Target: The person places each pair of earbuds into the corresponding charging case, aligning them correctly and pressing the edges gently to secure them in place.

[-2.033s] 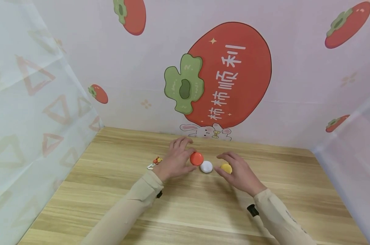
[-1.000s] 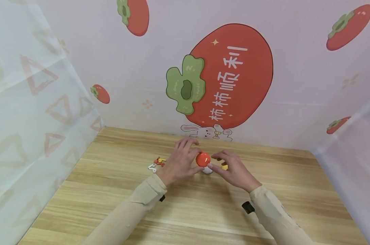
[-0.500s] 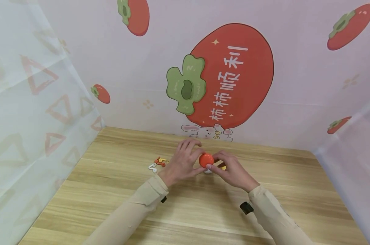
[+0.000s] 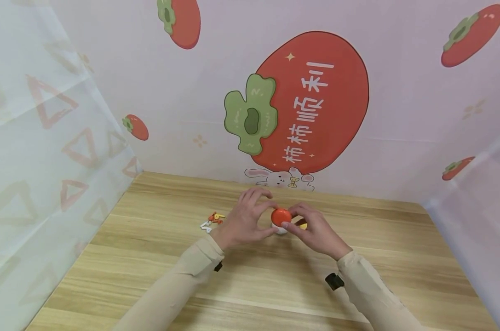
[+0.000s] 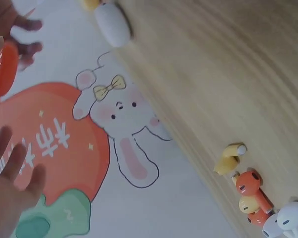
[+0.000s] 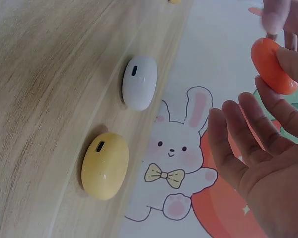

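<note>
An orange-red earbud charging case (image 4: 281, 217) is held above the table between the thumb and index finger of my right hand (image 4: 321, 233); the other right fingers spread beside it. My left hand (image 4: 244, 220) is close at the case's left side, with thumb and index finger apart, and blurred in the right wrist view. Whether a left fingertip still touches the case is hard to see. Below, a white earbud case (image 6: 140, 83) sits on the table, partly hidden in the head view. A yellow earbud case (image 6: 105, 166) stands beside it, mostly behind my right hand.
Several loose earbuds lie left of my left hand: white earbuds (image 5: 290, 215), orange earbuds (image 5: 248, 182) and yellow earbuds (image 5: 228, 161). The wood-grain table (image 4: 254, 285) meets a printed backdrop (image 4: 171, 92) behind and pale side walls (image 4: 38, 151).
The orange-red case has moved right from my left hand, and my right hand has come in and gripped it. Just now the case tilts slightly and my left hand draws back a little.
</note>
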Motion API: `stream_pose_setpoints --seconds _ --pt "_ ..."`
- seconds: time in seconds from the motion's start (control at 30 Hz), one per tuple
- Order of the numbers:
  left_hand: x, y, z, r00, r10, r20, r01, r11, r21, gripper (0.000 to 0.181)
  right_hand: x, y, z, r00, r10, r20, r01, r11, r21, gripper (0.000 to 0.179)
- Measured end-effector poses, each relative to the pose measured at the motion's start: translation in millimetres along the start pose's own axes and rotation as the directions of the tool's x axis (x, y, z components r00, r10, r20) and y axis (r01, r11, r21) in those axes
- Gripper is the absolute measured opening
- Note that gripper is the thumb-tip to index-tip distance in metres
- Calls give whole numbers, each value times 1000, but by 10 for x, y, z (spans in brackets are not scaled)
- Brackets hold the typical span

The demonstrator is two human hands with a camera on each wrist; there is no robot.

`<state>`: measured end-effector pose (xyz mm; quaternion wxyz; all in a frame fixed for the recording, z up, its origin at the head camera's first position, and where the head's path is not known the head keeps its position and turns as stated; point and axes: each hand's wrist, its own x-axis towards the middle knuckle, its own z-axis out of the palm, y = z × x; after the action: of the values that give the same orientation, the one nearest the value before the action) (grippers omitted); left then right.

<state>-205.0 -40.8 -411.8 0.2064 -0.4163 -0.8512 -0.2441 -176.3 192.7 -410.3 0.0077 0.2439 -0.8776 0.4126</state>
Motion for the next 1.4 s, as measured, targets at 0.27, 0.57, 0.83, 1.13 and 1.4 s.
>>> stream_pose_setpoints --seconds 0.27,0.57,0.83,1.13,1.4 --pt "66 -18 -136 981 -120 155 146 975 -165 36 -12 23 19 998 -56 -6 55 996 -69 21" --pt "199 9 -182 930 -128 343 181 976 -125 28 -9 10 59 998 -67 -2 66 994 -91 25" --pt "206 24 -185 926 -141 351 202 968 -145 22 -11 16 60 998 -54 -9 53 995 -90 25" --pt "150 2 -136 936 -205 286 282 924 -259 22 -14 39 54 1000 -14 -16 13 998 -65 29" --pt "70 -13 -105 940 -224 259 303 896 -324 25 -6 25 30 1000 -8 -17 7 999 -41 25"
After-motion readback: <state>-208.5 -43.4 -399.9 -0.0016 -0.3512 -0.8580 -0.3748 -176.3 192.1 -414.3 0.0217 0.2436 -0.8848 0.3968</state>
